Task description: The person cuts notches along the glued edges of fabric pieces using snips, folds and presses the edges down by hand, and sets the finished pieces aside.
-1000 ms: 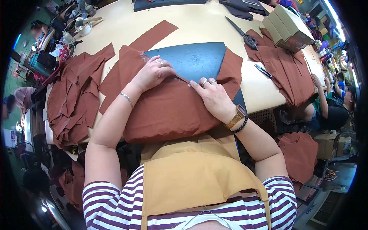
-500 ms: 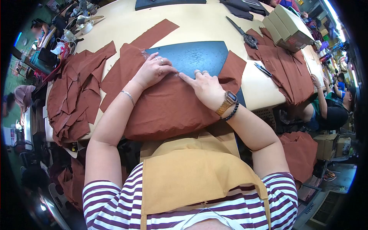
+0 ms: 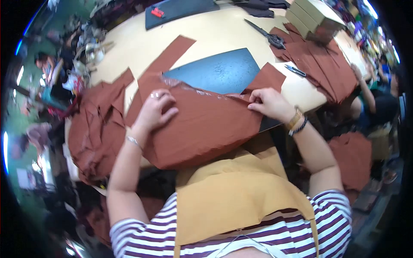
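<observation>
A rust-brown cloth piece [image 3: 206, 124] hangs over the table's front edge, its upper edge lying across a dark blue board [image 3: 219, 71]. At the right end of that edge, my right hand [image 3: 272, 104] pinches the cloth between thumb and fingers. On the cloth's left part is my left hand [image 3: 155, 109], thumb and fingers apart, with nothing held in it; whether it presses on the cloth is unclear. Pale frayed bits show along the upper edge between my hands.
Brown cloth piles lie at left [image 3: 97, 124] and right [image 3: 320, 64]. Black scissors [image 3: 266, 34], thread snips [image 3: 295, 70] and a cardboard box [image 3: 314, 19] are at the right. A dark board [image 3: 180, 13] bears a red object [image 3: 158, 12]. A person's arm [image 3: 363, 81] reaches in at right.
My hands have parted from the middle of the cloth's edge: the left went left and down, the right went right to the edge's end. The camera view has tilted and shifted.
</observation>
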Action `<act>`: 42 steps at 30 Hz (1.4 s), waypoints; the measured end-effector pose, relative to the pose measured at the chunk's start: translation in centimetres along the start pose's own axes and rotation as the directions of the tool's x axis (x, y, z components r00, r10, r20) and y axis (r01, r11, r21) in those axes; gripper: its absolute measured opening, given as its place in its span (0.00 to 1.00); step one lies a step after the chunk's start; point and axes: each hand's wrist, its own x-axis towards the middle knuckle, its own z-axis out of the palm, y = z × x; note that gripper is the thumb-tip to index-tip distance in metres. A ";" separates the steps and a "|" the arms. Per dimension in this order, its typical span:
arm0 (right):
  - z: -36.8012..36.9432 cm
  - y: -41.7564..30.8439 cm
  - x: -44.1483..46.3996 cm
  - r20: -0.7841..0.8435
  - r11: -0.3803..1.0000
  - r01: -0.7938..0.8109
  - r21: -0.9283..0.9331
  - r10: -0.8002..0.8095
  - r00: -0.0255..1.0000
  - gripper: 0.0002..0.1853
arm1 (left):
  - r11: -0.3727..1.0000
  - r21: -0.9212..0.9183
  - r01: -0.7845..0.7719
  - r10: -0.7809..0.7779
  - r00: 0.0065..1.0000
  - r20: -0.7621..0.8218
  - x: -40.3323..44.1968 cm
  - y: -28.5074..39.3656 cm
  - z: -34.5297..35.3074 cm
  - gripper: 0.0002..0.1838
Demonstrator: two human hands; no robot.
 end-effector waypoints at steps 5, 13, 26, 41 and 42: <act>-3.7 3.8 7.8 -0.313 0.916 -0.048 -0.399 -0.087 0.946 0.08 | 0.990 0.113 -0.084 0.067 0.987 0.144 0.3 6.4 0.0 0.31; 2.0 -1.1 8.1 -0.290 0.915 0.342 -0.214 -0.394 0.872 0.14 | 0.969 0.129 0.209 -0.236 0.936 0.260 -0.8 16.4 7.4 0.50; 4.7 0.8 7.0 -0.262 0.800 0.424 -0.424 -0.557 0.788 0.15 | 0.984 -0.122 0.127 -0.140 0.985 -0.104 5.1 6.2 6.6 0.10; 5.0 -0.6 7.4 0.073 0.727 0.416 -0.546 -0.453 0.888 0.25 | 0.998 -0.030 0.061 -0.065 0.987 -0.147 2.2 6.5 5.3 0.08; 4.9 -1.5 7.1 0.098 0.734 0.389 -0.556 -0.407 0.908 0.26 | 0.998 -0.023 0.057 -0.059 0.986 -0.153 2.0 6.4 5.4 0.09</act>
